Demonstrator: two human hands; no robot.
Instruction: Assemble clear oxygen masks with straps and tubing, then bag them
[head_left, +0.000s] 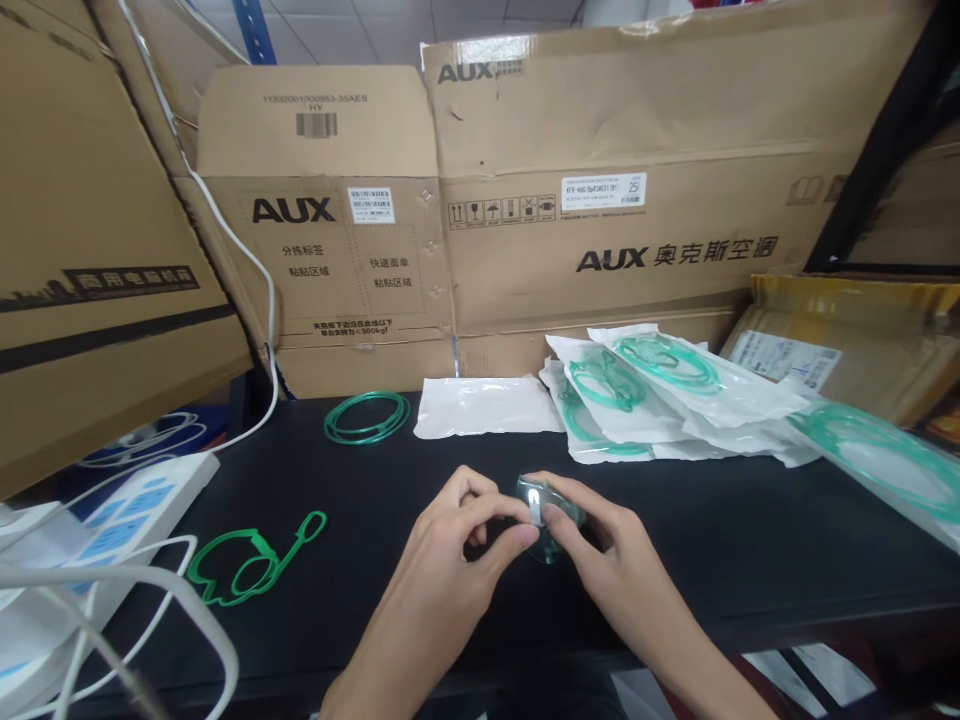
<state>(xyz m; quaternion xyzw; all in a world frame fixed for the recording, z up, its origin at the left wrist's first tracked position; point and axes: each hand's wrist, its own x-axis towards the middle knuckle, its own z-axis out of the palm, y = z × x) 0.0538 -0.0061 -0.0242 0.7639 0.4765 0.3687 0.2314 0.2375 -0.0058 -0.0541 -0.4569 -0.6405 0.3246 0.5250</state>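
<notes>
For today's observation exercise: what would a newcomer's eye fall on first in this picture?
Centre foreground: the left hand and right hand pinch a small clear green-tinted plastic mask with a metal strip above the black table. Behind stand large brown AUX cardboard boxes. At right, sealed white pouches of green tubing pile up.

At lower centre, the left hand (450,540) and right hand (600,545) pinch a clear green mask (551,515) over the black table (750,540); coiled green tubing (367,417) lies upper left.
</notes>
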